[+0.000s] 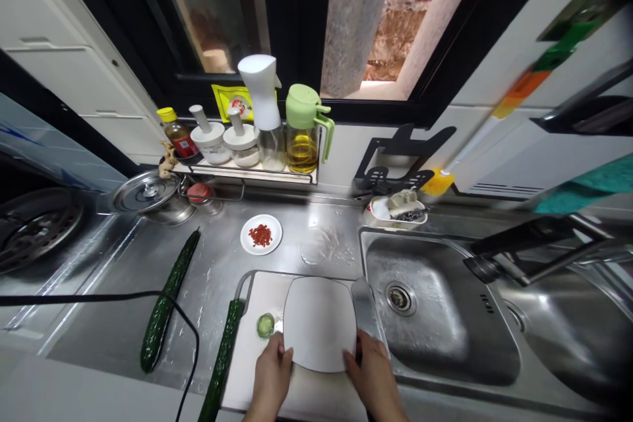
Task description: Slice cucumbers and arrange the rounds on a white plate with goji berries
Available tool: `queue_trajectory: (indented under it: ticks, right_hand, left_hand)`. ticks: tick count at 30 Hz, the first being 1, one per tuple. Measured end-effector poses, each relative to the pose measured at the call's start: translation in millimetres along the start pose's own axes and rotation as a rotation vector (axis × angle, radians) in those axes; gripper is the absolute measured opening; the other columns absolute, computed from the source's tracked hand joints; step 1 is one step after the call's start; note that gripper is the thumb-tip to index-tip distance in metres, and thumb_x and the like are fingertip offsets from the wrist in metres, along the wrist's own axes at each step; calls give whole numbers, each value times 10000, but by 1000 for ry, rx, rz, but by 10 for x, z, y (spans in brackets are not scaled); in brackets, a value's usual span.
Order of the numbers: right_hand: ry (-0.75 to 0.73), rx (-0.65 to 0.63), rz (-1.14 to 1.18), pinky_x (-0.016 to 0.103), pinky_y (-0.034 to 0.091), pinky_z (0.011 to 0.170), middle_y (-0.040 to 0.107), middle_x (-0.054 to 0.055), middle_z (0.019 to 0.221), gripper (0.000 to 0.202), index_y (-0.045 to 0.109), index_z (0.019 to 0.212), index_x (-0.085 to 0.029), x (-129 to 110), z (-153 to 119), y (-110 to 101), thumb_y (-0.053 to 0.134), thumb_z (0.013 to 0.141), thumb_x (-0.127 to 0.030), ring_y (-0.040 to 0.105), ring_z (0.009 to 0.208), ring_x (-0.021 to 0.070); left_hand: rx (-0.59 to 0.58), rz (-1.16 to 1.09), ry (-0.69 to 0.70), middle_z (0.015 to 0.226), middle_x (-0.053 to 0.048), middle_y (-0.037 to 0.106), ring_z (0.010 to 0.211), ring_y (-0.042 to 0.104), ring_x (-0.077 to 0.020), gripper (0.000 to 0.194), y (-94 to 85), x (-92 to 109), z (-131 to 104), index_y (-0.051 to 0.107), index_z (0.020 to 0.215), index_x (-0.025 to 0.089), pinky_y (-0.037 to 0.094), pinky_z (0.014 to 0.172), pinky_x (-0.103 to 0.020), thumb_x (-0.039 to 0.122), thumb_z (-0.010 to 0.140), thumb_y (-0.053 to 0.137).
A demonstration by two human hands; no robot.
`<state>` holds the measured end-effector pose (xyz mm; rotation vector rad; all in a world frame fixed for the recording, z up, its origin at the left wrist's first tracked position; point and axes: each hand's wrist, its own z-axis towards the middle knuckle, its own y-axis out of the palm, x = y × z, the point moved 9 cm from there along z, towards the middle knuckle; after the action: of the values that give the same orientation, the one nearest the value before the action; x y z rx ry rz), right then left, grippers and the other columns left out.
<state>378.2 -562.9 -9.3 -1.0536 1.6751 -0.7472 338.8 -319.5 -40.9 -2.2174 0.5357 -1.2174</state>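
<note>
The left hand (pixel 271 372) is at the bottom of the view. Its fingers are bent onto the near left edge of a white plate (pixel 319 323) and hold it there. The right hand (pixel 373 376) holds the near right edge of the same plate, and its fingers curl around the rim. The plate lies flat on a white board (pixel 257 336). The board rests on the steel counter (pixel 297 237), just left of the sink (pixel 435 316).

A small green slice (pixel 266 325) sits on the board, just beside the left hand and the plate's left edge. A knife (pixel 366 306) lies on the board along the plate's right side, and its wide blade points away. I cannot tell if the right hand touches the knife's handle.

A cucumber (pixel 222 359) lies along the left edge of the board. A second cucumber (pixel 165 303) lies farther left on the wet counter. A black cord (pixel 123 297) crosses over that one.

Farther back there is a small dish (pixel 261 235) with red bits in it. A round metal lid (pixel 146 192) is off to the left of the dish. A small tray (pixel 395 210) with scrub things sits behind the sink. The tap (pixel 534 250) reaches over the sink from the right.

At the back, under the window (pixel 297 13), a rack (pixel 247 175) holds bottles and jars. One bottle has a white top (pixel 261 89). One has a green top (pixel 304 109), and there is yellow oil in that bottle.
</note>
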Motion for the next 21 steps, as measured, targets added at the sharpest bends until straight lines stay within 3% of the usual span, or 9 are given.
queue_trajectory:
  ticks: [4,10,13,18,21]
  right_hand:
    - [20,1,-53,333,433,747,648,97,846,365,528,1124,-143,6,-5,50,490,789,-282,553,956,277]
    - [-4,92,-144,383,395,888,614,128,1012,360,534,1131,-131,3,-27,89,497,795,-256,527,991,285]
    - [-4,115,-163,389,401,877,592,134,1010,375,533,1148,-115,-1,-43,66,493,801,-252,527,976,289]
    - [-32,140,-149,385,404,877,580,134,1000,381,543,1154,-113,-51,-70,-16,493,793,-224,526,961,288]
    - [-27,146,-142,382,411,863,580,124,988,367,556,1142,-133,-59,-77,-46,493,792,-222,527,954,286]
  left_hand:
    - [-8,-3,-6,609,34,519,596,528,-131,146,5,8,-9,393,707,234,391,618,-197,166,823,450]
    - [-74,25,8,634,7,586,614,570,-137,74,-60,84,-10,477,753,213,391,621,-206,202,822,502]
    - [-30,33,6,688,-22,626,638,599,-152,80,-235,85,35,536,878,187,416,645,-227,247,833,507]
    - [197,94,95,1018,-126,631,878,625,-194,281,-665,87,203,583,1080,142,460,818,-289,185,838,447]
    - [196,110,95,1110,-138,591,954,619,-195,356,-718,19,311,599,1134,135,446,901,-294,133,820,432]
